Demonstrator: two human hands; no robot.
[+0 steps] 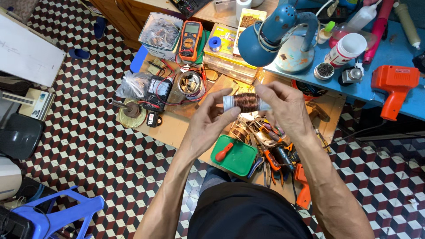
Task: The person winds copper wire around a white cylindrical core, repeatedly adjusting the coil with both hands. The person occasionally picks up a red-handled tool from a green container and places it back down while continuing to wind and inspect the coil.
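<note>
Left hand [211, 121] and right hand [285, 108] both gripping a copper wire coil [246, 102] by its ends, held between them above the surface [177, 126], green tray [239, 158] below the hands, blue lamp [265, 37] beyond the coil

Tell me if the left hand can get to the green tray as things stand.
Probably yes: the green tray lies just below the left hand, nothing between, but that hand is holding the wire spool with the right hand.
</note>
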